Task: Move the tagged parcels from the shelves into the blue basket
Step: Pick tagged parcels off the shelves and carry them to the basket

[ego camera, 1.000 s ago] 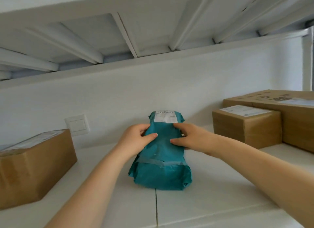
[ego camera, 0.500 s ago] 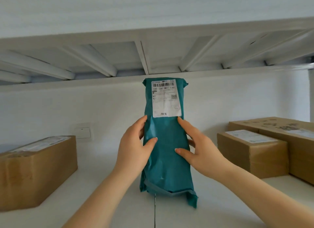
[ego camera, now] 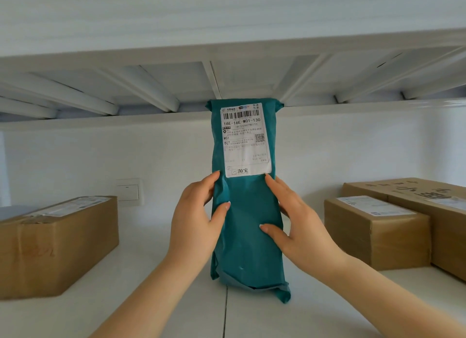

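A long teal plastic parcel (ego camera: 248, 219) stands upright in the middle of the white shelf (ego camera: 176, 300), its white shipping label (ego camera: 245, 139) facing me. My left hand (ego camera: 195, 221) grips its left edge, thumb across the front. My right hand (ego camera: 297, 226) grips its right edge the same way. The parcel's bottom flap hangs just above or on the shelf board; I cannot tell which. No blue basket is in view.
A cardboard box (ego camera: 55, 244) with a label on top sits on the shelf at the left. Two labelled cardboard boxes (ego camera: 375, 229) (ego camera: 428, 211) stand side by side at the right. Another shelf board (ego camera: 227, 73) hangs low overhead. A wall switch (ego camera: 128, 192) is behind.
The parcel lay flat on the shelf a second ago. Both hands have tipped it upright so its label faces me, and it has come a little closer.
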